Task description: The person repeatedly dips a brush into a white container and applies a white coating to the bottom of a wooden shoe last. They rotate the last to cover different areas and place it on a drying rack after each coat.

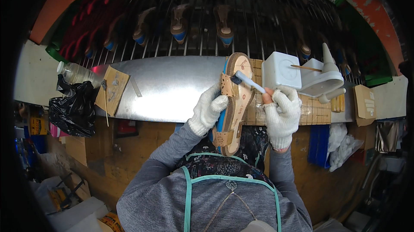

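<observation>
A sandal under construction (241,102) stands lengthwise in front of me, bottom face up, with tan perforated straps folded over its edges and a blue last beneath. My left hand (208,109), in a white knit glove, is closed around its left side. My right hand (281,113), gloved too with a fingertip bare, pinches the white handle of a small brush (251,82). The brush's dark bristles touch the folded strap near the sandal's far end. Just beyond my right hand stands a white square plastic container (276,72).
Beside the container sits a white spouted bottle (321,79) with a wooden stick across it. At left lie a stained cardboard piece (115,92), a black plastic bag (74,113) and a clear jar (77,73). Beyond the metal bench (172,70), a rod rack holds several lasted shoes (179,23).
</observation>
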